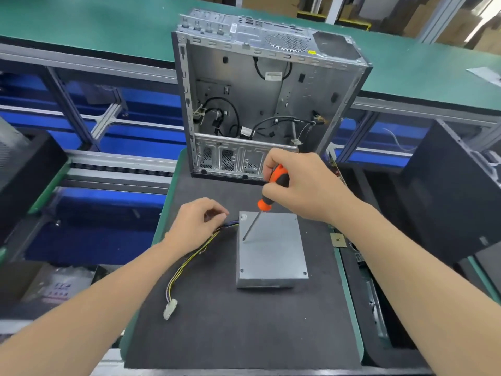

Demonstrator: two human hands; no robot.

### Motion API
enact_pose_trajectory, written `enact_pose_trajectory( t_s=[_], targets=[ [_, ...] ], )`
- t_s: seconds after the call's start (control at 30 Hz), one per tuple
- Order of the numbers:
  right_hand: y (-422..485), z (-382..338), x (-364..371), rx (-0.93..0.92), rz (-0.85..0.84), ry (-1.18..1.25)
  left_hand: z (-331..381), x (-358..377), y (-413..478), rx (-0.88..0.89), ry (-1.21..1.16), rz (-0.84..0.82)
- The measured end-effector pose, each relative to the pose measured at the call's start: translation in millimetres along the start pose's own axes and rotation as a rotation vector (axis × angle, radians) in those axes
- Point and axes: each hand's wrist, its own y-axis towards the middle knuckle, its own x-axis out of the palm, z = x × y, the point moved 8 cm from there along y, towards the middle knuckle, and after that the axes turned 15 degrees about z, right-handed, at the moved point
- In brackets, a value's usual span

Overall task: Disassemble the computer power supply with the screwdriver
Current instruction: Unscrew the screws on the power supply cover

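Power supply (273, 253), one grey box, lies flat on the dark worktop (217, 335) before one open computer case (244, 85). The right hand (301, 183) fingers wrap one screwdriver (264, 204), tip on its top plate. The left hand (195, 223) fingers pinch its one cable bundle (189, 264).

This is an electronics workshop or factory line. A green-edged tabletop (351, 316) carries a dark foam mat (230, 335) and a stripped computer case (271, 90). A long green conveyor belt (81, 23) runs on aluminium framing (107, 122) at the far side, with cardboard boxes (271, 4) behind.
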Motion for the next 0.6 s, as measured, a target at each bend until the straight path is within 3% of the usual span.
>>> enact_pose_trajectory(
  t_s=[0.2,0.6],
  targets=[
    [-24,-9,7,-0.064,-0.049,0.031,36,15,-63,-0.097,-0.242,-0.287],
    [-45,-18,5,-0.108,-0.043,0.054,45,10,-98,-0.087,-0.284,-0.154]
  ],
)
